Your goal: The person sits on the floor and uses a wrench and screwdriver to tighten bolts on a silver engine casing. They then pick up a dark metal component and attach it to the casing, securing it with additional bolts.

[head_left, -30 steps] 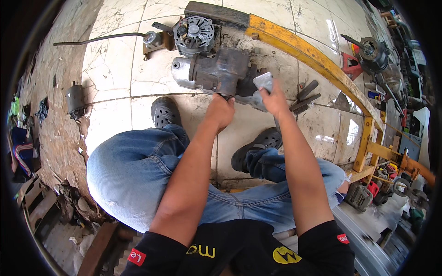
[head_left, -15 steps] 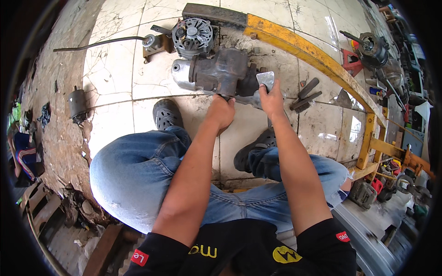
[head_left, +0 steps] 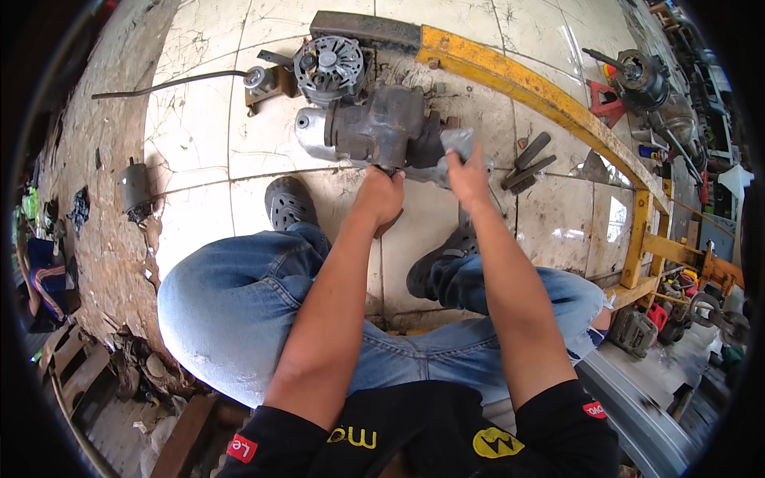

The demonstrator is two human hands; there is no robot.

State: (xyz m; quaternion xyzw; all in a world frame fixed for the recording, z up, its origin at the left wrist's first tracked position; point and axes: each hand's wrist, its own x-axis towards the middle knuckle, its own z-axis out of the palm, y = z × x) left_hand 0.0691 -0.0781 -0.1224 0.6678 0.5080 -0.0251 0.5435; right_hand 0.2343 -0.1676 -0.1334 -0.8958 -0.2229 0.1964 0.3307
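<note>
A heavy grey metal machine housing lies on the tiled floor in front of me. My left hand grips its near underside with closed fingers. My right hand presses a grey rag against the housing's right end. A round finned alternator sits just behind the housing. I am squatting, both knees in blue jeans, dark clogs on my feet.
A yellow steel frame curves along the back and right. Dark metal bars lie right of the housing. A small cylindrical motor rests at the left. Engine parts and tools crowd the right edge. A thin rod lies at the back left.
My right hand has shifted the rag slightly along the housing's right end. The left hand keeps its grip underneath.
</note>
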